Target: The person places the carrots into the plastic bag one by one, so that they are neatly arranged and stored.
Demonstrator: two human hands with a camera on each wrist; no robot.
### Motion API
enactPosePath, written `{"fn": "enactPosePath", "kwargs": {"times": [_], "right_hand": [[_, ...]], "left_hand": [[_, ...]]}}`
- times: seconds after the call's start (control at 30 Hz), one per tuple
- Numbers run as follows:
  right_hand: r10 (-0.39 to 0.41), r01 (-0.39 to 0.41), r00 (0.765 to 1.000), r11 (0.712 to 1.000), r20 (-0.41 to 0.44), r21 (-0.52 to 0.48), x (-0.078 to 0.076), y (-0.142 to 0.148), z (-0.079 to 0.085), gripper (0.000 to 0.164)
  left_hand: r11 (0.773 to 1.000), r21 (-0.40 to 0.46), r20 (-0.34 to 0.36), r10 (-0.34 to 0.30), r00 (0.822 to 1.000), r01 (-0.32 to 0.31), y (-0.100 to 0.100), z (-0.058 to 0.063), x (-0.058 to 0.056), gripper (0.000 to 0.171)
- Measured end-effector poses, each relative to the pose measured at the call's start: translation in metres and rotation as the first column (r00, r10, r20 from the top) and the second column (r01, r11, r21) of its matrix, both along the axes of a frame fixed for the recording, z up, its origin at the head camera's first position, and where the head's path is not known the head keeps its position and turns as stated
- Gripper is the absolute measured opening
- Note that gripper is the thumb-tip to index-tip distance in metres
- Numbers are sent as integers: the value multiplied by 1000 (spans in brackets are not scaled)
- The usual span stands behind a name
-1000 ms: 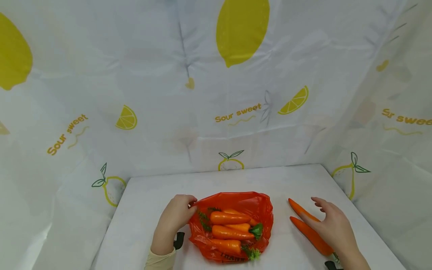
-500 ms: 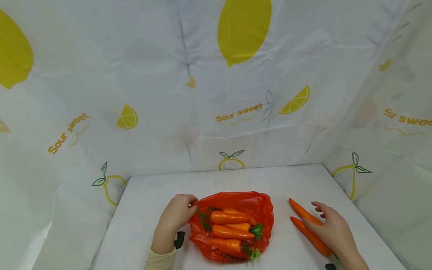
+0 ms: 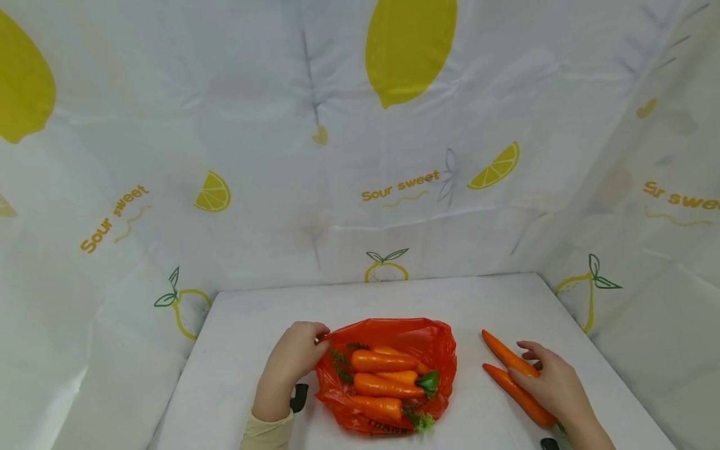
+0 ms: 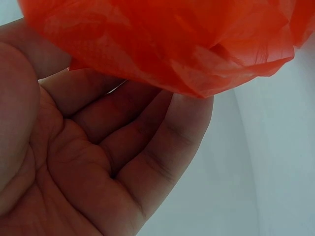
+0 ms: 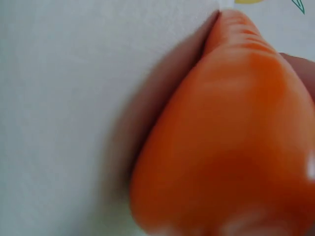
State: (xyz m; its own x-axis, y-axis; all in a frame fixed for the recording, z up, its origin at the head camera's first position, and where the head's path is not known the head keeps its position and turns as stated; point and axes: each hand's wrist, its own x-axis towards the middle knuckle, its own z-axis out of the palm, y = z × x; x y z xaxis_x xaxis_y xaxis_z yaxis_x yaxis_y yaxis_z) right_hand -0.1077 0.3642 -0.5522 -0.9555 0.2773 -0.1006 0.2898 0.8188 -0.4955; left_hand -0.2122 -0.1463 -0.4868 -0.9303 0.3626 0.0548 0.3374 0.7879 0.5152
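Note:
A red plastic bag point(image 3: 416, 331) lies with its mouth wide, holding several orange carrots point(image 3: 388, 387) with green tops. My left hand point(image 3: 295, 353) holds the bag's left rim. In the left wrist view the red film point(image 4: 162, 54) passes between thumb and fingers point(image 4: 162, 142). Two loose carrots lie right of the bag: a far carrot point(image 3: 500, 350) and a near carrot point(image 3: 520, 397). Over them is my right hand point(image 3: 557, 381), thumb above the gap between them and fingers bent loosely past the far one. A large carrot point(image 5: 221, 142) fills the right wrist view.
The carrots and bag lie on a white tabletop point(image 3: 270, 306). White lemon-printed cloth point(image 3: 270, 237) rises behind it and at both sides. Dark wrist gear point(image 3: 299, 397) shows beside my left wrist.
My right hand has come down a little toward the two loose carrots, its fingers and thumb nearer the far one. The left hand and the bag have stayed in place.

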Motion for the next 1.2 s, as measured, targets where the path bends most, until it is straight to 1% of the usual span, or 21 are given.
{"fn": "enactPosePath", "kwargs": {"times": [0.17,0.37,0.53,0.77,0.9,1.2], "right_hand": [[-4,4,1000,1000,26,-3,1,-1,2,79],[-30,31,998,999,49,-16,1,-4,2,76],[-44,46,997,999,59,-25,1,-4,0,73],[-51,53,997,998,59,-29,2,-3,-1,72],[-50,51,997,998,54,-24,3,-2,4,73],[-38,39,999,999,23,-17,6,-6,21,75]], "left_hand": [[1000,-4,-10,-5,1000,5,1,1,-1,19],[1000,-5,-6,1,1000,-1,1,3,-1,19],[1000,-8,-11,-6,1000,5,1,2,-1,19],[1000,-1,4,-1,1000,1,2,1,-1,19],[1000,-2,7,-1,1000,1,2,2,-1,19],[1000,-5,-1,4,1000,-4,1,1,-1,20]]}}
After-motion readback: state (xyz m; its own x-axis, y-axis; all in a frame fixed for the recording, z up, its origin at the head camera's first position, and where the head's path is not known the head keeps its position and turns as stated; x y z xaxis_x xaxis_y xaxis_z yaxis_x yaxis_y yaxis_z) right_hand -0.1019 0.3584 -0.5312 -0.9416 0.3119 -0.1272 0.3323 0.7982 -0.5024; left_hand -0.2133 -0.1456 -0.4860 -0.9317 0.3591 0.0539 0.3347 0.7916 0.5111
